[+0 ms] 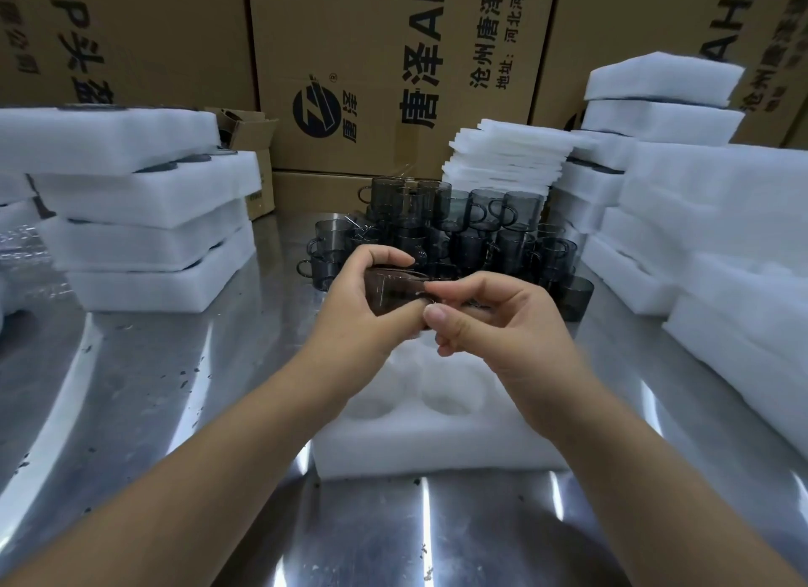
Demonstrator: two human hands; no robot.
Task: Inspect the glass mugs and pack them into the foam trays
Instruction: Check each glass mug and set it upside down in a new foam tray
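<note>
Your left hand [358, 306] grips a smoky glass mug [393, 287], tilted on its side, fingers curled over the top and thumb underneath. Your right hand [494, 320] meets it from the right, forefinger and thumb pinching at the mug's near edge; whether they hold the rim or the handle cannot be told. Both hands hang above the far end of an open foam tray [419, 446], which lies on the steel table [153, 389] just in front of you, its round pockets facing up.

Directly behind your hands stands a crowded pile of mugs [459, 223], stacked in layers. To the left rises a stack of filled foam trays [144, 219], with a small open carton [249, 127] behind it. To the right, more foam trays [699, 219] are piled high and close to your right forearm, and a stack of thin foam sheets [507, 158] sits at the far right of the mug pile. Large printed cardboard boxes [384, 62] wall off the far side.
</note>
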